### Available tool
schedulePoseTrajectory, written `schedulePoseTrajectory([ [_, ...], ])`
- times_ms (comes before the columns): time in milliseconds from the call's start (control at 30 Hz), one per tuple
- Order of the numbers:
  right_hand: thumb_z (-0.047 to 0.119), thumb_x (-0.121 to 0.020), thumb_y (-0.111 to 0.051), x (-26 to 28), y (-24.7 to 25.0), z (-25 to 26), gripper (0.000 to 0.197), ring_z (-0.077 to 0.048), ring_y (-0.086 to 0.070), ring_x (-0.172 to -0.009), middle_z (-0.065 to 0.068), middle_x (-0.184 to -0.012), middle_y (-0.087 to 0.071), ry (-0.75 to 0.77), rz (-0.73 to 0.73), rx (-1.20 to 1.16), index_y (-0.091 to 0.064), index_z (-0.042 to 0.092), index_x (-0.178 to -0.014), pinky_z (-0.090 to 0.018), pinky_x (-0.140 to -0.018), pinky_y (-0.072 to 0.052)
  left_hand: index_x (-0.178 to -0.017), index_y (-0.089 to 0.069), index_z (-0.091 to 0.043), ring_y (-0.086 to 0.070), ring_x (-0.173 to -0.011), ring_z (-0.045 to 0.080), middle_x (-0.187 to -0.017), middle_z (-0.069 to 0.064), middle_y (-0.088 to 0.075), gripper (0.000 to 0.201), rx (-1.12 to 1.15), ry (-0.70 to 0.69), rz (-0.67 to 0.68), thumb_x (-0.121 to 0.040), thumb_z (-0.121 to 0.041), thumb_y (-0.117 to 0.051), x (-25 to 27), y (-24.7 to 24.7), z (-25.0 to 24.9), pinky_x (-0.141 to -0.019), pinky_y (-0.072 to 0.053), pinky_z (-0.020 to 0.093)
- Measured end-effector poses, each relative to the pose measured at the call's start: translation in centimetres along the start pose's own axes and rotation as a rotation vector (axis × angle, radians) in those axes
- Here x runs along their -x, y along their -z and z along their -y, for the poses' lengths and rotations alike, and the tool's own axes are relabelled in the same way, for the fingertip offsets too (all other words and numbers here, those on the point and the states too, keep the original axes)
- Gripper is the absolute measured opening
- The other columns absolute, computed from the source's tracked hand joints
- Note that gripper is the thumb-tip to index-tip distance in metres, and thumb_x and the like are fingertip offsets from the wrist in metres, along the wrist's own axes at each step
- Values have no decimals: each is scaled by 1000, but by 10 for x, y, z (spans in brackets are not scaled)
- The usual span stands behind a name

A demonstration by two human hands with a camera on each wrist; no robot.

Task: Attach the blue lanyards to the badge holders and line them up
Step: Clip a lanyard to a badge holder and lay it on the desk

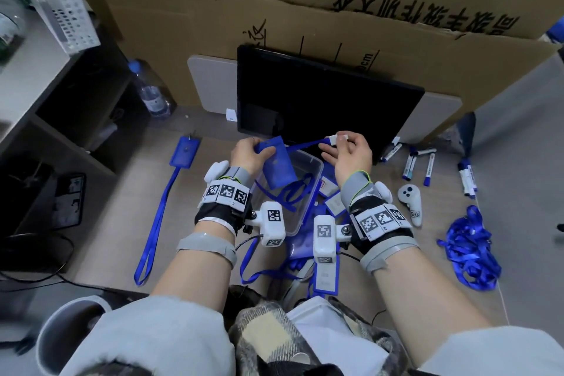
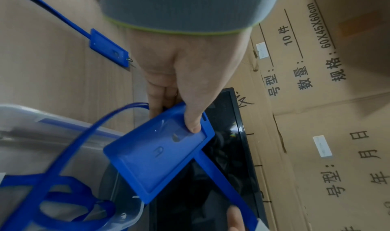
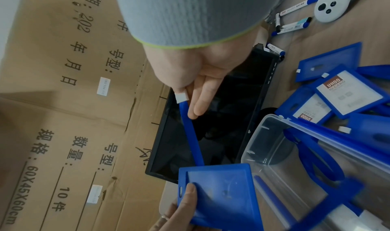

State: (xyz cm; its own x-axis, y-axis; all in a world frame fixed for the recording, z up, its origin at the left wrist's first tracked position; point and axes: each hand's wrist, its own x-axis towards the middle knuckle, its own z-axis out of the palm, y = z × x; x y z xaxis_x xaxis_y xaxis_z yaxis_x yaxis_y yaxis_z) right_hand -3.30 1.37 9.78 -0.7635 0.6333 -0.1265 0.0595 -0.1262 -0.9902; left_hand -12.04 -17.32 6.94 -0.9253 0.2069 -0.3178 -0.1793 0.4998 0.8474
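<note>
left hand (image 1: 248, 152) pinches badge holder (image 1: 279, 166); right hand (image 1: 351, 151) pinches, seemingly, lanyard clip (image 1: 335, 139).

Both hands raised, left hand (image 1: 248, 152) and right hand (image 1: 351, 152) pinching.

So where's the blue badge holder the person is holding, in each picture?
Head view: the badge holder is in the middle, gripped by the left hand over the clear box.
Left wrist view: the holder sits at centre, under the thumb.
Right wrist view: it is at the bottom.
Shared landmark: the black monitor.
</note>
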Motion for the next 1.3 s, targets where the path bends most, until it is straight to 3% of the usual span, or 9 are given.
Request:
schedulePoseTrajectory([
  [133, 8, -101, -44, -5, 1, -4, 11, -7, -71, -74, -8, -99, -63, -26, 16, 38, -51, 7, -109, -19, -65, -57, -76, -63, -20, -70, -89, 33, -84, 10, -71, 21, 57, 113, 99, -74, -35, -77, -4, -11, 21, -85, -56, 53],
  [300, 11, -99, -49, -3, -5, -27, 10, -11, -70, -75, -9, -90, -65, -147, 62, 165, -57, 7, -105, -20, -64, -58, -71, -58, -14, -69, -95, 37, -83, 14, -67, 22, 184, 217, 159, -83, -15, -77, 10, -26, 24, -85, -56, 57],
  [533, 2, -98, -47, -2, 2, -31, 47, -21, -68, -89, -3, -126, -54, -333, 175, 135, -40, 15, -143, -21, -54, -56, -76, -52, -12, -64, -71, 19, -73, 3, -61, 23, 305, 188, 81, -87, -10, -71, 9, -29, 8, -56, -60, 30],
  [667, 0, -95, -52, -5, 39, -32, 47, -5, -60, -50, -2, -116, -57, -249, 30, 268, -44, 14, -139, -18, -40, -45, -85, -58, -15, -65, -63, 9, -59, -7, -68, 15, 325, 154, 221, -88, -8, -71, 14, -63, -9, -53, -57, 24],
  [833, 2, -88, -65, -1, 89, -37, 32, -18, -60, -81, -23, -104, -65, -354, 116, 330, -60, -5, -119, -28, -84, -55, -84, -61, -16, -63, -54, 3, -69, 1, -64, 12, 269, 67, 333, -87, -15, -73, 25, -121, -41, -52, -55, 22],
  [933, 4, -85, -70, -2, 138, -44, 30, -14, -60, -72, -18, -97, -66, -380, 55, 282, -63, -6, -112, -16, -70, -53, -86, -63, -15, -65, -58, 4, -74, 2, -67, 9, 262, 75, 388, -90, -20, -69, 35, -169, -58, -61, -55, 27],
  [1067, 23, -87, -70, -22, 212, -52, 16, -7, -55, -57, -3, -75, -66, -405, 15, 316, -73, 9, -95, -18, -56, -46, -95, -66, -10, -63, -70, 12, -81, 5, -68, 12, 233, 102, 430, -92, -22, -67, 44, -234, -78, -66, -54, 28],
  [1167, 35, -87, -64, -40, 293, -71, 22, -20, -57, -69, -8, -85, -70, -457, -84, 410, -75, 17, -94, -30, -68, -47, -81, -69, -6, -57, -62, 14, -71, 6, -66, 20, 123, 40, 415, -88, -24, -71, 63, -300, -93, -56, -44, 22],
  [1300, 27, -86, -62, -57, 362, -92, 42, -29, -60, -112, -10, -124, -64, -604, -142, 551, -62, 13, -126, -37, -99, -46, -56, -58, -15, -52, -49, 7, -53, -3, -59, 37, 3, 24, 405, -87, -30, -72, 73, -358, -96, -49, -37, 17],
])
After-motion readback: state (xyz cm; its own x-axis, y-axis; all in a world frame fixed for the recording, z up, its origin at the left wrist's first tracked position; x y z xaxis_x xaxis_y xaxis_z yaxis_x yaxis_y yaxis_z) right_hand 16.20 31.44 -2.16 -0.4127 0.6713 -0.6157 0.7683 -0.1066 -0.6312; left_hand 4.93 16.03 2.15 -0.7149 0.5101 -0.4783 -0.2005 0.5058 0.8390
